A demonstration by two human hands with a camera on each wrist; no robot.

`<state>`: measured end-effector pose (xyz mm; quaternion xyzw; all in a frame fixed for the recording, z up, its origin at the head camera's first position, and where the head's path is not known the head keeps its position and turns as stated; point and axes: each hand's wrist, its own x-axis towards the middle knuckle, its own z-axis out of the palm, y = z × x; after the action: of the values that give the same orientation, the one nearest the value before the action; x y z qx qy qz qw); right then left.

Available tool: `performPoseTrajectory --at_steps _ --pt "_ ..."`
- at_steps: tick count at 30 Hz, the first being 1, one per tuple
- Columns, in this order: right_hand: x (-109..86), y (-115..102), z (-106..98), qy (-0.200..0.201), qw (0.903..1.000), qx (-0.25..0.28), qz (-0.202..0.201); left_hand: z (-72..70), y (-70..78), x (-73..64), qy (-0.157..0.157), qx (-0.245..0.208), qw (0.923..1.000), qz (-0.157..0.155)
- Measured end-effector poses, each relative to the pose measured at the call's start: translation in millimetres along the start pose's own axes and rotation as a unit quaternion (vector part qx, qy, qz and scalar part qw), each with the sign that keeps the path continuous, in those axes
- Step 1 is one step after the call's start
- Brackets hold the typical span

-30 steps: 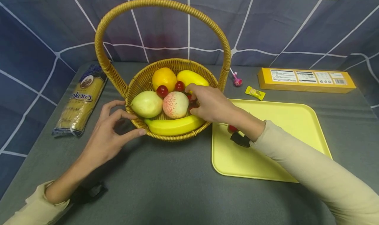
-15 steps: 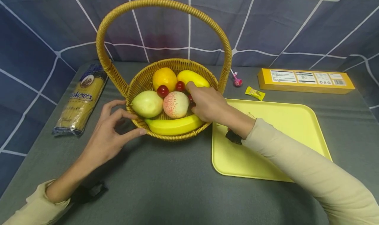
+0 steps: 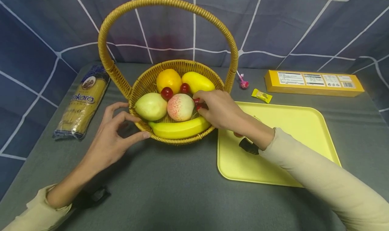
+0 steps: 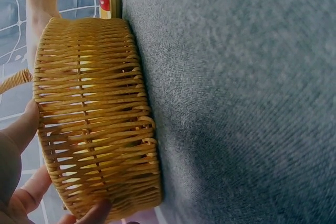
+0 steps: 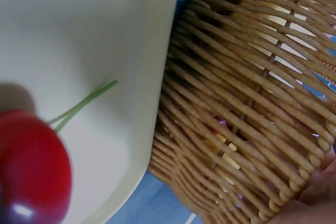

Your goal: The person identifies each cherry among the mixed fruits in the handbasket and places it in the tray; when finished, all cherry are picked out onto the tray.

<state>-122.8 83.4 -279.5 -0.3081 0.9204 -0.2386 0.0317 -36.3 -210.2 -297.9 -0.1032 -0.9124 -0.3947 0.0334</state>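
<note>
A wicker basket [image 3: 179, 142] holds fruit: an orange [image 3: 168, 81], a mango [image 3: 197, 81], a pear [image 3: 151, 106], a peach [image 3: 180, 108], a banana [image 3: 179, 129] and several cherries. My left hand [image 3: 113, 136] holds the basket's left front, thumb on the rim and fingers spread along its outer wall. Inside the right part, my right hand [image 3: 223, 109] pinches a red cherry [image 3: 202, 106] between thumb and fingertips, close beside the peach. A second cherry shows at the index fingertip. Under the right wrist, cherries [image 4: 104, 1] lie on a yellow tray [image 3: 291, 123], one cherry [image 5: 34, 166] with a green stem.
The basket's tall handle [image 3: 167, 1] arches over the fruit. A pasta packet [image 3: 83, 102] lies to the left. Behind the tray are a lollipop [image 3: 243, 84], a small yellow sweet [image 3: 261, 95] and a long orange box [image 3: 314, 83]. A checked cloth [image 3: 273, 28] hangs behind.
My right hand dipped further into the basket and covered the cherries, then drew back slightly right, so the cherries show again. My left hand stays put on the basket.
</note>
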Motion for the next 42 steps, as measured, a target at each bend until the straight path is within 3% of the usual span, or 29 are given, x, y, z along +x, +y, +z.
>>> performPoseTrajectory --at_steps 6,17,21,26,32,36,40,42 --pt "-8.4 3 0 0.041 0.9990 0.008 -0.017 -0.1 0.0 -1.1 -0.002 0.004 1.0000 -0.002" --pt "-25.9 -4 -11 0.080 0.9958 -0.016 -0.043 -1.0 -0.1 -1.4 0.000 0.005 1.0000 0.004" --pt "-32.7 -4 -16 0.116 0.9912 0.021 -0.060 -1.1 -0.2 -1.3 0.001 0.007 1.0000 0.004" --pt "-45.5 -2 -21 0.166 0.9776 0.090 -0.092 -1.0 -0.3 -1.0 0.001 0.007 1.0000 0.005" --pt "-65.6 -3 -26 0.130 0.9706 0.199 -0.038 -0.8 -0.8 -0.6 0.000 0.008 1.0000 0.004" --pt "-76.3 1 -28 0.097 0.9594 0.264 0.015 -0.8 -1.0 -0.3 0.001 0.011 0.9999 0.004" --pt "-87.1 10 -33 0.079 0.9489 0.302 0.048 -0.9 -0.9 0.2 0.002 0.016 0.9999 0.005" --pt "-93.6 14 -35 0.075 0.9505 0.297 0.054 -1.0 -0.9 0.3 0.000 0.017 0.9999 0.005"
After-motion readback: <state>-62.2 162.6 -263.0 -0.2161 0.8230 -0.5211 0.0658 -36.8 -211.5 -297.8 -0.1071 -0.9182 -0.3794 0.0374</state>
